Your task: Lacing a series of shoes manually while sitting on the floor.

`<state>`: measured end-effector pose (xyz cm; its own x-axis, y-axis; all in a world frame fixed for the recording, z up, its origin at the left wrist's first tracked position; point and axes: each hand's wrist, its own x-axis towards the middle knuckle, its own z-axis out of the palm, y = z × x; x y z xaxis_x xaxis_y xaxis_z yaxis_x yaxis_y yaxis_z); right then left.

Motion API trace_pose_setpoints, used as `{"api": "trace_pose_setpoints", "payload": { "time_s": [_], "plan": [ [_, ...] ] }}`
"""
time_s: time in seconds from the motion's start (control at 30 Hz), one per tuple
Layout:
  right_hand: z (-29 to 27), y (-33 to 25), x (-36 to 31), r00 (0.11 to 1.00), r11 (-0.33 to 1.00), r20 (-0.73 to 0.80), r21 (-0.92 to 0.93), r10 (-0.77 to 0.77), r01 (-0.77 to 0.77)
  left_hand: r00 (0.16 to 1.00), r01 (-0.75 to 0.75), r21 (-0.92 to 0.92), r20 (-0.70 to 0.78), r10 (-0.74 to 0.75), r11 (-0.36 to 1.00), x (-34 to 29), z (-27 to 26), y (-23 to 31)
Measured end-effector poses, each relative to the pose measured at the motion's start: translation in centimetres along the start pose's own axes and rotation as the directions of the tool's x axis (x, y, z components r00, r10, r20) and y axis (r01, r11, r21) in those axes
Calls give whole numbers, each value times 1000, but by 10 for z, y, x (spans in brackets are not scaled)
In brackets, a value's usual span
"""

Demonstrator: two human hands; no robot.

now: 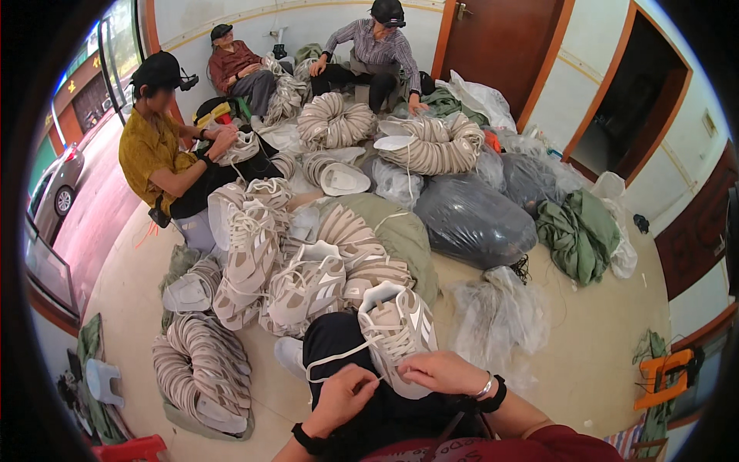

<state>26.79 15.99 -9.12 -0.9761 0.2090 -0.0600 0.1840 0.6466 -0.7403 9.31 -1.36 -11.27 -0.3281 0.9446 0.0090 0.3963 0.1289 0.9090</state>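
A beige and white shoe upper point(397, 331), without a sole, lies across my dark-clothed lap. A pale shoelace point(336, 356) runs out of its eyelets and loops over to the left. My left hand point(342, 396) is closed in a pinch on the lace, just left of the upper's lower end. Close by, my right hand point(446, 373) has thumb and forefinger pressed together at the upper's lower right edge, by the lace; what exactly sits between those fingertips is too small to make out.
Laced uppers point(296, 289) are heaped ahead of me, beside ring-shaped bundles of uppers point(202, 362). A dark plastic sack point(476, 219) and clear plastic sheeting point(499, 312) lie to the right. Another person point(158, 146) handles an upper; two more people sit at the back. An orange stool point(663, 377) stands right.
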Motion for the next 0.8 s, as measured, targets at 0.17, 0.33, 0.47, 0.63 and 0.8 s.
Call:
{"api": "trace_pose_setpoints", "payload": {
  "time_s": [0.17, 0.33, 0.47, 0.63, 0.8],
  "plan": [
    [-4, 8, 3, 996, 996, -37, -21, 81, -81, 995, -84, -16, -53, 83, 996, 9, 2, -18],
    [5, 15, 13, 995, 995, -31, -30, 91, -92, 990, 139, -100, -6, -140, 985, 14, 10, -32],
    [8, 14, 15, 991, 991, -65, -57, 120, -123, 971, 225, -340, 6, -238, 913, 14, 10, -39],
    [8, 16, 15, 990, 992, -68, -37, 122, -124, 962, 262, -389, 36, -270, 883, 14, 7, -36],
    [8, 15, 15, 988, 989, -63, -34, 142, -144, 961, 267, -384, 37, -275, 884, 16, 6, -35]
  ]
}}
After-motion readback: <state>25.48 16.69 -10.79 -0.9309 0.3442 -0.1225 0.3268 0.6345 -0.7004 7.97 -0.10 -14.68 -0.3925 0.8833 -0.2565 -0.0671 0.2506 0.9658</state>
